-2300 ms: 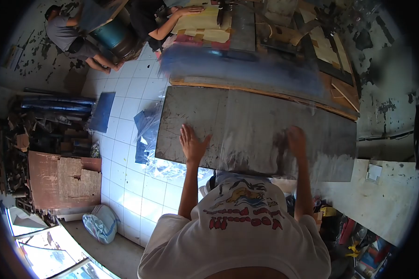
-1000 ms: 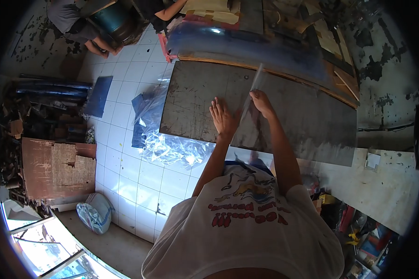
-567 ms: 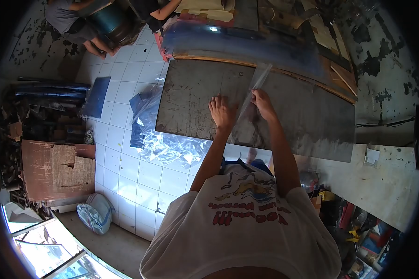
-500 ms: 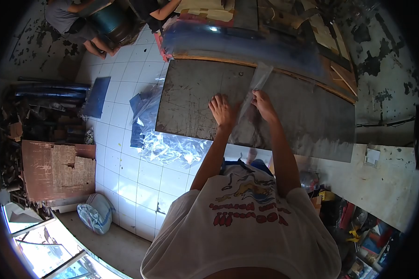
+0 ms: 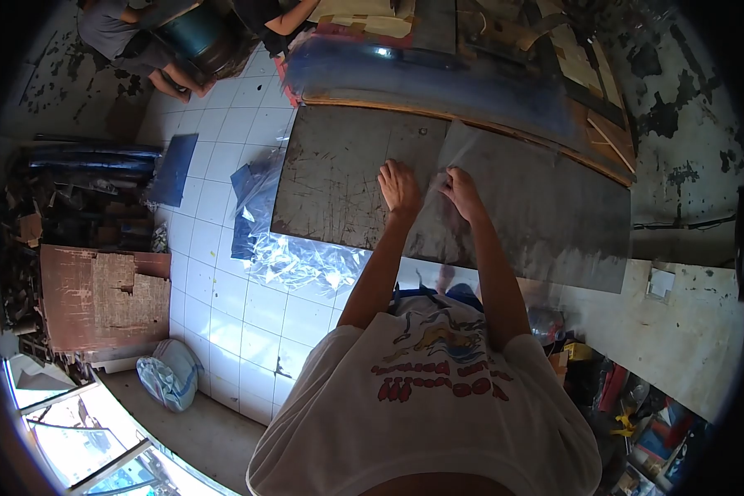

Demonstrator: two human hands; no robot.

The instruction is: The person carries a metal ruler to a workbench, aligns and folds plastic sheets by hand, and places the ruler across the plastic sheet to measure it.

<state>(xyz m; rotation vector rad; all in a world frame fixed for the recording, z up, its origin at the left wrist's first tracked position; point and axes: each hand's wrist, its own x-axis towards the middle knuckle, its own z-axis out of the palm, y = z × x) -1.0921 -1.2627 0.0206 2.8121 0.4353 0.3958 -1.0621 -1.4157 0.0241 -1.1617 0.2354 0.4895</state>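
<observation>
A clear plastic sheet lies over the right part of a dark, scratched work board. My right hand is closed in a pinch on the sheet's left edge, near the middle of the board. Just to its left, my left hand rests on the bare board, its fingers bent a little, with nothing seen in it. Part of the sheet between the two hands is too faint to make out.
Crumpled clear plastic lies on the tiled floor left of the board. A blue-tinted panel runs along the far side. Two people work at the top left, near a dark drum. A white sack stands lower left.
My right hand has drawn the sheet's edge slightly down and left, and the raised strip of plastic now lies flatter. My left hand has shifted slightly right, its fingers less spread.
</observation>
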